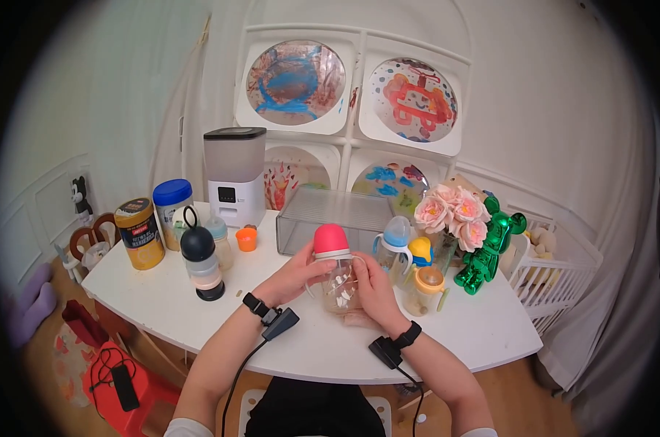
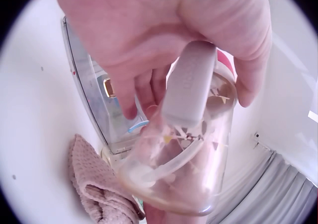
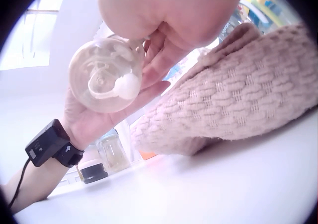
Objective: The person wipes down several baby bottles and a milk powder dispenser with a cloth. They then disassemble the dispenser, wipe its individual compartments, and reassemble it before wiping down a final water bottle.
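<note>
A clear baby bottle [image 1: 338,290] with a pink cap [image 1: 330,238] and side handles is held upright between both hands over the table's front part. The left hand [image 1: 298,274] grips its upper part from the left. On the other side, the right hand [image 1: 376,291] has its fingers round the bottle and handle. Seen close in the left wrist view, the bottle [image 2: 189,159] shows a grey handle [image 2: 190,82] and a straw inside. The right wrist view shows the bottle's round base [image 3: 105,76] off the table, beside a folded pink cloth [image 3: 233,90].
Left on the white table [image 1: 293,357] stand a dark-topped bottle [image 1: 201,262], tins, an orange cup [image 1: 247,239] and a dispenser [image 1: 235,178]. A clear box [image 1: 337,218] is behind the hands. Right are more baby bottles [image 1: 424,290], flowers [image 1: 454,215] and a green bear figure [image 1: 488,247].
</note>
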A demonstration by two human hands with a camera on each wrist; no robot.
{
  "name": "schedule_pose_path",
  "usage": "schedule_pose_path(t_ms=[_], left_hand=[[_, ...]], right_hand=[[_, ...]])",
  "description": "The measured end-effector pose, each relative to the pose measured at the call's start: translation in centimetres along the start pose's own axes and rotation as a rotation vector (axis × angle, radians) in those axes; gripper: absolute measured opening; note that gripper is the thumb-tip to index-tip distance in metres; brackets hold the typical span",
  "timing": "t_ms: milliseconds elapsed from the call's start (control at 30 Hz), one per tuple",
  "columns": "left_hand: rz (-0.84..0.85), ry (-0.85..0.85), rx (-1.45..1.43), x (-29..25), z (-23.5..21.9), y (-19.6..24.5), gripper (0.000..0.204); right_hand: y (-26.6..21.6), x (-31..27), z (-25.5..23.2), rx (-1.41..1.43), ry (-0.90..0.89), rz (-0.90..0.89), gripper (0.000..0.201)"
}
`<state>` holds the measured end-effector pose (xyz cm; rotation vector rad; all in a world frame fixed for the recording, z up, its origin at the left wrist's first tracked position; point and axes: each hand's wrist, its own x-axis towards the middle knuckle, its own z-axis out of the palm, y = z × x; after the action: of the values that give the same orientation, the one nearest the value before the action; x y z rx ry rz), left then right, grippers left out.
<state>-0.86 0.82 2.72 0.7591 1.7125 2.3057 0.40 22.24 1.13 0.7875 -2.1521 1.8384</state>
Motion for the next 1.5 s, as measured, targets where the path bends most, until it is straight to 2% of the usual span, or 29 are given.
schedule_pose_path(t_ms=[67,200,267,400,467,667,867,1000,1167,1267,1500], left_hand=[[0.002,-0.084,-0.002,-0.4,0.7,0.2,0.066],[0.041,-0.106,0.029,-0.2,0.6,0.0,0.065],[0.025,-0.046,0.034,-0.1,0.6,0.1,0.057],[0.044,-0.029,0.042,-0.4,0.8,-0.5,0.061],[0.147,-0.031,0.260,-0.5,0.6,-0.2,0.070],[0.183,-0.023,0.210,-0.1,0.6,-0.4,0.079],[0.127,0.018,0.202,-0.3,0.7,-0.2,0.078],[0.154,0.006,0.191,-0.2,0.8,-0.2,0.077],[0.131,0.093,0.169,0.0,1.2,-0.8,0.069],[0.075,0.108,0.219,0.0,1.3,-0.7,0.077],[0.049,0.123,0.255,0.4,0.9,-1.1,0.074]], right_hand=[[0.3,0.0,0.2,-0.007,0.112,-0.089,0.037],[-0.1,-0.4,0.2,-0.037,0.160,-0.136,0.035],[-0.5,-0.3,0.4,-0.063,0.189,-0.154,0.034],[-0.9,-0.9,0.6,-0.085,0.208,-0.135,0.033],[-0.5,-0.5,0.3,-0.146,0.217,-0.250,0.033],[-0.4,-0.4,0.1,-0.122,0.158,-0.221,0.034],[-0.1,-0.4,-0.2,-0.090,0.096,-0.141,0.037],[0.4,-0.3,-0.2,-0.054,0.100,-0.133,0.038],[0.4,-0.3,-0.2,0.010,0.096,-0.030,0.040],[0.9,-0.2,-0.4,-0.030,0.098,0.001,0.038],[0.4,-0.3,-0.5,-0.073,0.082,0.019,0.039]])
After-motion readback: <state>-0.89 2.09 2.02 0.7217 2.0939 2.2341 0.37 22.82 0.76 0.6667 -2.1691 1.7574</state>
